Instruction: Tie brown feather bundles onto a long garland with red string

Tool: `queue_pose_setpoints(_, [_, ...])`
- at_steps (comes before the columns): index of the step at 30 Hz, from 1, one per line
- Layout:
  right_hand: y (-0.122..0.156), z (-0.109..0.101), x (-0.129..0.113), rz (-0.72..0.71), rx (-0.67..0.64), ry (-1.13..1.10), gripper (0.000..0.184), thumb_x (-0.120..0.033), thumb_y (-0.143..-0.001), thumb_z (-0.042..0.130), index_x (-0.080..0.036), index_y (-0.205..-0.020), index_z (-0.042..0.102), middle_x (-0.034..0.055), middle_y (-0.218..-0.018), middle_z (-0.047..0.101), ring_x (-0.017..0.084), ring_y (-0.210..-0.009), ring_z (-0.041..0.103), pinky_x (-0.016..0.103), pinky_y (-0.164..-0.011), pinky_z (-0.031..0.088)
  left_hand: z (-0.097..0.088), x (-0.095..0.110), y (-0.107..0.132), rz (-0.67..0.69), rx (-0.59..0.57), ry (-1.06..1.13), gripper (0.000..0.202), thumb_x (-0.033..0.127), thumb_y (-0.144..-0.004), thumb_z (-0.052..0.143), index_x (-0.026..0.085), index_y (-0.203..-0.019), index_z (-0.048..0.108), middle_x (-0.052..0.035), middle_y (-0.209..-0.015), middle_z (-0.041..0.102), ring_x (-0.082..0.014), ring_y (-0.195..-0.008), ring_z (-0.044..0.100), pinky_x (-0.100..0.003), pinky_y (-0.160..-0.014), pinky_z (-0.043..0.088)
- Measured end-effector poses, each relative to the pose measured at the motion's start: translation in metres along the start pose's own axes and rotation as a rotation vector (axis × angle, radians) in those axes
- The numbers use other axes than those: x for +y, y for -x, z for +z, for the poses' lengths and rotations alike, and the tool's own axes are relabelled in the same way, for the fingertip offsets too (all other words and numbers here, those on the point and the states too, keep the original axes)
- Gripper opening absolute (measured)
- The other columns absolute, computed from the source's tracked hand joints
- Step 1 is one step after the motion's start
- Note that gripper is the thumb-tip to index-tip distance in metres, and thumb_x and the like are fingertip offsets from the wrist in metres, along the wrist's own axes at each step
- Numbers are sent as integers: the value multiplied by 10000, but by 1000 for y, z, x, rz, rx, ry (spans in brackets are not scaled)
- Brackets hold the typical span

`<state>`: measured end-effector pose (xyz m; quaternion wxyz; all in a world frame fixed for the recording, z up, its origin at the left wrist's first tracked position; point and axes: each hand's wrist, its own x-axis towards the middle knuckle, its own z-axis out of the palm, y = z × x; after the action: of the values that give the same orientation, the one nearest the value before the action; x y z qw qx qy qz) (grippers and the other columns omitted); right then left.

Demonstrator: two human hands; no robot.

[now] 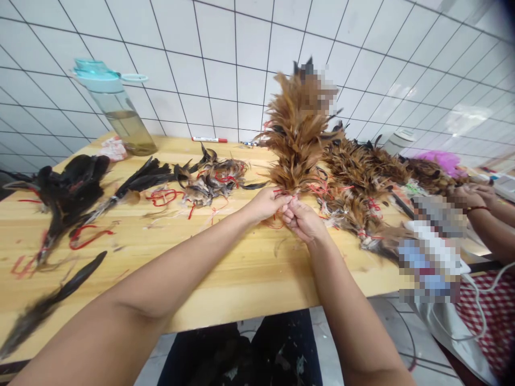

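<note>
Across a wooden table [241, 273], two bare arms [189, 257] are stretched from seven and five o'clock and brought together near the centre. The left hand [266, 205] is closed on the base of one brown feather bundle [295, 134], and by the curled fingers of the right hand [304, 220] the same base is pinched; any finer piece between the fingertips is too small to be made out. The bundle is held upright, its plumes set directly at twelve o'clock from both hands. At two o'clock, other brown feathers [358, 198] are heaped in overlapping bundles that cannot be counted. Two bunches of black feathers [68, 187] are laid between nine and ten o'clock, and one blue-lidded bottle [123, 120], part filled with yellowish liquid, is stood at ten o'clock. At three o'clock, a co-worker's two hands [469, 197] are seen, their hold unclear. One loose dark feather [60, 296] is placed at eight o'clock, and two pens [209, 139] are laid between ten and eleven o'clock, near the table's far edge.
</note>
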<state>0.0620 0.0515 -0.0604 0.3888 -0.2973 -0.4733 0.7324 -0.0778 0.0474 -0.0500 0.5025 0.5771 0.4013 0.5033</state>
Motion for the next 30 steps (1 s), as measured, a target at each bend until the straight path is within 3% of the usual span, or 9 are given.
queue_pose_setpoints(3, [-2,-1,1,-66,40,25,417,-530,-672,752,-177,-635,534,-66,-501,362,56,-463,308,205,-451,218,-2,5,-1,151,34,-369,186,240,-827,529,157,-669,582,-24,-697,618,-146,-716,557,-278,-759,434])
queue_pose_setpoints(6, [-5,-2,2,-136,109,41,432,-549,-667,745,-184,-617,519,-71,-497,354,54,-455,280,207,-454,220,0,10,0,191,62,-607,209,213,-837,492,164,-643,551,-37,-713,598,-162,-717,525,-290,-741,404])
queue_pose_setpoints(13, [-10,-2,5,-222,306,76,392,-494,-722,696,-192,-602,477,-58,-563,378,55,-474,257,203,-448,222,10,11,6,256,206,-628,153,141,-829,472,174,-699,545,-31,-722,595,-152,-719,527,-265,-707,389])
queue_pose_setpoints(21, [-16,3,13,-163,456,44,285,-333,-797,597,-217,-611,414,-79,-505,352,82,-450,289,220,-456,269,19,5,16,544,101,-1035,219,153,-888,382,172,-737,540,-72,-753,583,-187,-741,520,-306,-707,399])
queue_pose_setpoints(25, [-18,4,17,-191,540,74,142,-235,-739,565,-197,-626,488,-57,-576,488,93,-555,420,220,-546,348,25,5,19,564,63,-1165,232,155,-892,373,160,-791,582,-90,-793,620,-205,-796,558,-320,-749,427])
queue_pose_setpoints(30, [-19,3,21,-190,561,114,102,-226,-714,507,-198,-618,486,-56,-579,488,100,-571,432,231,-579,369,30,9,24,515,61,-1224,236,144,-880,377,146,-832,608,-103,-812,637,-216,-811,581,-321,-747,444])
